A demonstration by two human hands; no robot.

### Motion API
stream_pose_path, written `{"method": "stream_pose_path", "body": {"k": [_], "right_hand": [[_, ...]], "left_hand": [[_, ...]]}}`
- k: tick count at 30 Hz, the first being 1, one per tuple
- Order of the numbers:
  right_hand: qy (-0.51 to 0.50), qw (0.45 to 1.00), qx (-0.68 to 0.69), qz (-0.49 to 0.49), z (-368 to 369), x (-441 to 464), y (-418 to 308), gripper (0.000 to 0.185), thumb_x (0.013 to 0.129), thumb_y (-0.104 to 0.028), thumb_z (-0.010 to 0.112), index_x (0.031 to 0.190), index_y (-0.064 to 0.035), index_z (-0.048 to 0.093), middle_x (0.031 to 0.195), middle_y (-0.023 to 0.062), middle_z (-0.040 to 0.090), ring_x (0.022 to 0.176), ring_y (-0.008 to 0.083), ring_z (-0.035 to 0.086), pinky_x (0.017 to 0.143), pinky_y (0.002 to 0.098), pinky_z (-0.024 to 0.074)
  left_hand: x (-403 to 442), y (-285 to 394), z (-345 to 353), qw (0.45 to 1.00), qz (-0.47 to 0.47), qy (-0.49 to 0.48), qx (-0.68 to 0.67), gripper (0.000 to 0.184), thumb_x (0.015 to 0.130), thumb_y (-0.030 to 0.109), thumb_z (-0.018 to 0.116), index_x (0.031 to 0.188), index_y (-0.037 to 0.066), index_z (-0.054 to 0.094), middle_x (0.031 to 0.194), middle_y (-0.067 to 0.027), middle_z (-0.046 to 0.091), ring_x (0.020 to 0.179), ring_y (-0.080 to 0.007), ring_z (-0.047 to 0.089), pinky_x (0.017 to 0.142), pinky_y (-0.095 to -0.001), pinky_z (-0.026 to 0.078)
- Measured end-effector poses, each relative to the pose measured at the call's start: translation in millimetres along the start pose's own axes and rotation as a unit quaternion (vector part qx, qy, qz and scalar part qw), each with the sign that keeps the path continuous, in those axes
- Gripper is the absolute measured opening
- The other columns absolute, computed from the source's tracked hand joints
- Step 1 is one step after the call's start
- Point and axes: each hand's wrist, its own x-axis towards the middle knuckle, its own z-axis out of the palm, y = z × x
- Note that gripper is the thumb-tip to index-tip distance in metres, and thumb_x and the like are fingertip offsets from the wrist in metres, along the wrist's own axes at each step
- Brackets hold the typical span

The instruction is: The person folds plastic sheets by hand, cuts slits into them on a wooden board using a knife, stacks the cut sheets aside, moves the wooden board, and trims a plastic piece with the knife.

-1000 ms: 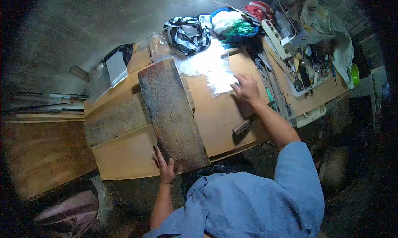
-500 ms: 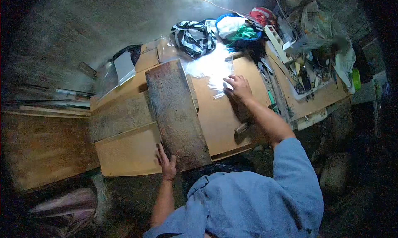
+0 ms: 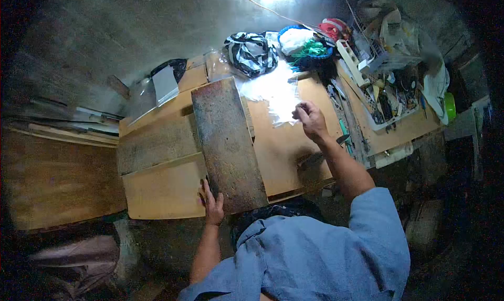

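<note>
A long, worn, dark-stained wooden board (image 3: 226, 138) lies across the table. My left hand (image 3: 213, 209) rests at its near left edge, fingers stretched along the side. Over the right part of the table, my right hand (image 3: 313, 123) is closed, fingertips drawn together; what they hold, if anything, I cannot make out. Just beyond those fingers lie thin clear plastic pieces (image 3: 283, 109), washed out by glare. Beneath my right forearm is a dark blade-like piece (image 3: 343, 139), partly hidden.
At the back are a black-and-white striped bag (image 3: 252, 54) and a blue-rimmed basket (image 3: 307, 44) with white and green contents. A power strip (image 3: 353, 62) and a cluttered tray (image 3: 391, 122) stand at right. Wooden strips (image 3: 73, 133) lie at left.
My right hand has lifted off the plastic pieces and drawn back slightly to the right, its fingers now curled together. My left hand stays against the board. The view has shifted a little.
</note>
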Motion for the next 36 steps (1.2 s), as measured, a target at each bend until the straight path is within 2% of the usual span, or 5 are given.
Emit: {"method": "stream_pose_path", "body": {"k": [5,12,15,24,36], "right_hand": [[-0.133,0.946,0.257,0.145,3,-62,-59,0.016,0.091,-0.011,0.053,0.103,-0.0008,0.055,0.081,0.0087,0.063,0.072,0.0163,0.062,0.067,0.0286,0.0497],[-0.370,0.869,0.291,0.153,32,-132,-98,0.022,0.089,-0.013,0.058,0.107,0.0004,0.055,0.085,0.0039,0.061,0.074,0.0103,0.055,0.065,0.0249,0.0458],[-0.417,0.879,0.179,0.149,46,-144,-110,0.022,0.089,-0.014,0.059,0.107,-0.0013,0.055,0.085,0.0042,0.061,0.075,0.0102,0.056,0.065,0.0249,0.0458],[-0.372,0.892,0.190,0.172,60,-162,-111,0.038,0.083,-0.007,0.065,0.117,-0.0037,0.048,0.087,0.0071,0.063,0.079,0.0119,0.059,0.068,0.0245,0.0481],[-0.279,0.904,0.267,0.182,58,-187,-109,0.054,0.079,0.001,0.067,0.126,-0.0040,0.041,0.090,0.0085,0.062,0.082,0.0126,0.060,0.070,0.0246,0.0499]], "left_hand": [[-1,-13,2,0.998,0.040,0.036,0.028,0.059,0.096,0.030,0.040,0.144,0.004,0.019,0.149,-0.0172,0.020,0.138,-0.0328,0.015,0.110,-0.0467,0.005],[-5,97,-32,0.954,0.009,0.018,-0.299,0.061,0.096,0.048,0.035,0.129,-0.003,0.044,0.129,-0.0185,0.048,0.122,-0.0279,0.043,0.105,-0.0377,0.028],[-18,113,-42,0.828,-0.057,-0.105,-0.548,0.071,0.089,0.061,0.037,0.116,-0.002,0.055,0.110,-0.0145,0.060,0.105,-0.0248,0.055,0.097,-0.0386,0.039],[-39,126,-53,0.847,-0.183,-0.014,-0.499,0.017,0.087,0.014,0.061,0.082,-0.003,0.063,0.072,-0.0089,0.065,0.061,-0.0163,0.061,0.059,-0.0288,0.051],[-51,120,-59,0.899,-0.137,-0.041,-0.415,0.019,0.088,0.017,0.062,0.084,-0.002,0.064,0.072,-0.0056,0.063,0.063,-0.0097,0.059,0.058,-0.0233,0.049]]}}
